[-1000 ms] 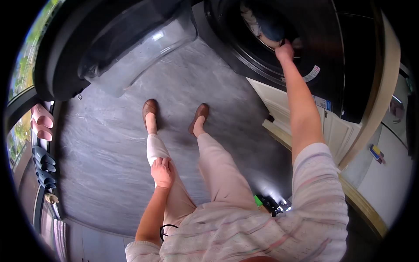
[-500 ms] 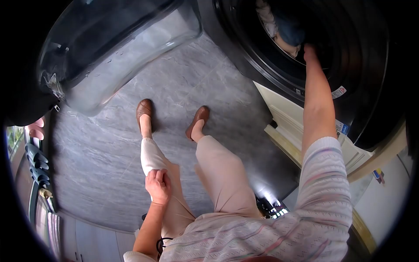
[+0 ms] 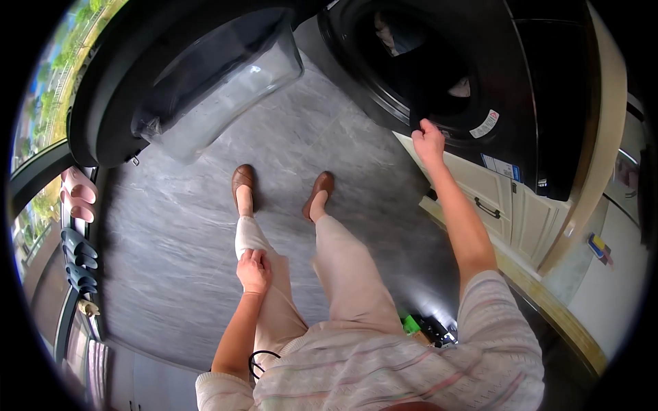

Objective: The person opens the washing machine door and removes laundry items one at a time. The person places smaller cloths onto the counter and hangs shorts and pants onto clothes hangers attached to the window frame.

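Observation:
At the front rim of the black washing machine [image 3: 507, 89], my right hand [image 3: 428, 142] is closed on a dark cloth [image 3: 419, 103] that stretches back into the drum opening. Light and blue-grey laundry [image 3: 394, 35] shows deeper in the drum, and a small pale piece [image 3: 460, 88] lies at its right side. My left hand [image 3: 254, 272] rests on my left knee with its fingers curled together; whether anything is in them is hidden. The machine's round door [image 3: 226, 89] hangs wide open at the upper left.
White cabinet doors [image 3: 480, 198] stand under the machine. Pink slippers [image 3: 79, 195] and blue slippers [image 3: 80, 250] line the window side at the left. A green object [image 3: 411, 325] and dark items lie on the floor by my right hip. A colourful brush-like object [image 3: 599, 248] is at the right.
My right hand has come out of the drum toward me, drawing the dark cloth over the rim. My left hand stays on the knee. The view has shifted.

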Demonstrator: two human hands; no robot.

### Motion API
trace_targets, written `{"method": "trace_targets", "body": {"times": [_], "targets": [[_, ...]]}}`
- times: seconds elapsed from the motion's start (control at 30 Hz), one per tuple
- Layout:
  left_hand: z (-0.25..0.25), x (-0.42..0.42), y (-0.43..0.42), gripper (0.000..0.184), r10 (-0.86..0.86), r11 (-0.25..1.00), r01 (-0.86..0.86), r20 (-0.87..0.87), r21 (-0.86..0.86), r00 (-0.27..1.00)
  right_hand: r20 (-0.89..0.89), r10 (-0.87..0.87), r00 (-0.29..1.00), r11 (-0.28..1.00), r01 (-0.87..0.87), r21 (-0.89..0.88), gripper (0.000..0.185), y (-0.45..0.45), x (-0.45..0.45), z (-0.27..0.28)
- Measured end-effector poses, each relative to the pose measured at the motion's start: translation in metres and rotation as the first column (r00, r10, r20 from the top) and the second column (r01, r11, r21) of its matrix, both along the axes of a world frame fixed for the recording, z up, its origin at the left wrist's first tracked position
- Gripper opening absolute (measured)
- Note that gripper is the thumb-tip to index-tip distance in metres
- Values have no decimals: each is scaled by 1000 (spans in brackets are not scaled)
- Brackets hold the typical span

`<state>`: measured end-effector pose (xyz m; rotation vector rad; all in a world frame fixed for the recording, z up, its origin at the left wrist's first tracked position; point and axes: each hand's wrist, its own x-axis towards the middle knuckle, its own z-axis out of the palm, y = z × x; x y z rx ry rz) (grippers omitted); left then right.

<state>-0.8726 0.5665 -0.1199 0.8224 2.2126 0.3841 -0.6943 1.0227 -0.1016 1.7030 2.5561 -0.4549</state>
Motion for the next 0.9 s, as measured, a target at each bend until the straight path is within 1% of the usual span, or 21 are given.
{"method": "trace_targets", "body": {"times": [0.07, 0.1, 0.17, 0.2, 0.27, 0.3, 0.33, 0.37, 0.4, 0.47, 0.5, 0.53, 0.6, 0.63, 0.67, 0.73, 0.77, 0.83, 0.87, 0.9], "targets": [[2, -1, 1, 6, -25, 999, 25, 10, -34, 1000, -60, 112, 992, 994, -111, 16, 8, -19, 1, 20], [0, 0, -1, 8, -52, 997, 53, 20, -52, 998, -57, 130, 990, 992, -130, 0, 8, -31, -1, 33], [-3, -2, -1, 11, -104, 991, 106, 32, -86, 994, -139, 151, 979, 985, -161, -63, 6, -58, -10, 64], [0, -6, 2, 15, -107, 979, 126, 125, -158, 986, -179, 173, 969, 978, -190, -87, 6, -74, -15, 82], [9, -15, 28, 25, -86, 938, 181, 306, -296, 948, -199, 198, 960, 964, -228, -139, 6, -105, -22, 111], [13, -21, 45, 36, 84, 952, 94, 540, -293, 838, -232, 226, 946, 948, -269, -173, 7, -122, -25, 126], [16, -26, 68, 47, 233, 951, 6, 727, -310, 645, -267, 256, 929, 929, -313, -200, 7, -137, -27, 140], [34, -31, 98, 55, 307, 950, -116, 802, -290, 512, -296, 256, 920, 918, -327, -223, 7, -150, -27, 151], [57, -33, 131, 64, 353, 930, -238, 863, -281, 361, -324, 258, 910, 907, -344, -244, 7, -160, -26, 161], [78, -26, 186, 72, 368, 868, -366, 930, -334, 23, -373, 205, 905, 910, -316, -267, 7, -175, -27, 186], [98, -27, 212, 68, 316, 865, -351, 933, -358, -172, -407, 208, 889, 888, -346, -303, 7, -184, -29, 201], [119, -26, 230, 65, 256, 866, -327, 897, -379, -362, -439, 208, 874, 864, -374, -337, 6, -195, -30, 214], [144, -10, 246, 50, 324, 867, -377, 943, -327, -72, -470, 125, 874, 833, -350, -429, 7, -213, -31, 234], [140, 0, 241, 37, 276, 903, -350, 961, -251, 22, -503, 111, 857, 811, -371, -453, 8, -223, -30, 242], [167, -4, 236, 34, 258, 934, -281, 960, -220, 105, -542, 132, 830, 787, -420, -451, 8, -232, -26, 247], [218, -15, 223, 31, 215, 941, -308, 951, -141, 221, -543, 77, 836, 704, -431, -564, 8, -245, -17, 264], [216, -12, 213, 35, 110, 925, -380, 973, -25, 204, -525, 102, 845, 701, -436, -565, 7, -251, -9, 265], [234, -20, 205, 36, -131, 961, -179, 919, 209, 372, -507, -168, 845, 502, -369, -782, 6, -270, 2, 269], [248, -26, 201, 37, -258, 948, -61, 865, 313, 431, -466, -296, 834, 375, -347, -860, 5, -277, -6, 282], [268, -20, 194, 40, -387, 871, -86, 784, 483, 486, -407, -541, 736, 207, -353, -913, 6, -291, -17, 301]]}}
